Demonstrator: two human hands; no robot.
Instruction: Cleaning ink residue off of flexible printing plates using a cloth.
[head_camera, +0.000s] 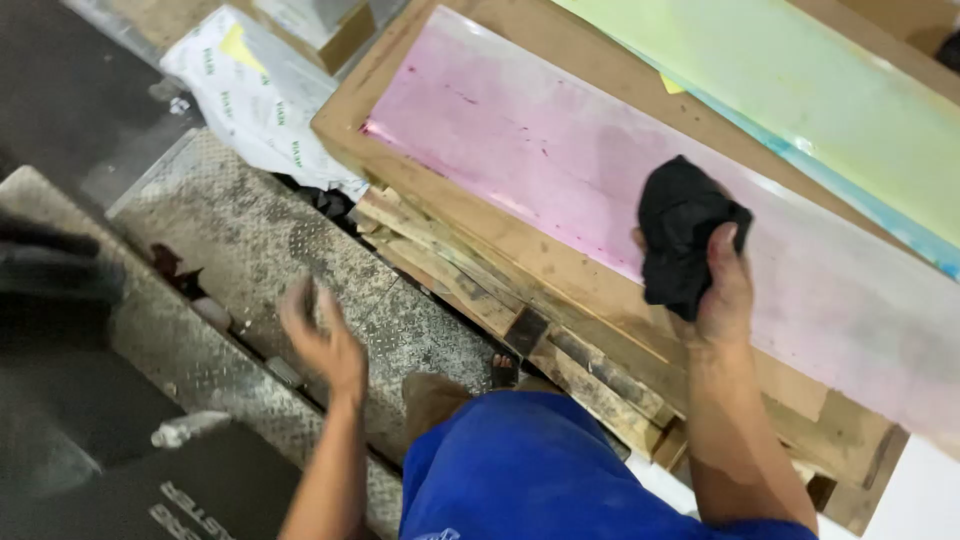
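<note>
A worker is wiping a pink-stained screen with a black rag.

The right hand is clenching the black rag against the pink mesh of a wooden frame; stain is lingering toward ten o'clock. The left hand, fingers spread and blurred, is hanging empty over diamond-plate floor at eight o'clock.

Grey checker-plate metal floor, stacked wooden slats, crumpled white plastic sheet behind.

Pink-stained screen frame lies on stacked wooden slats (worn, dirty).
</note>
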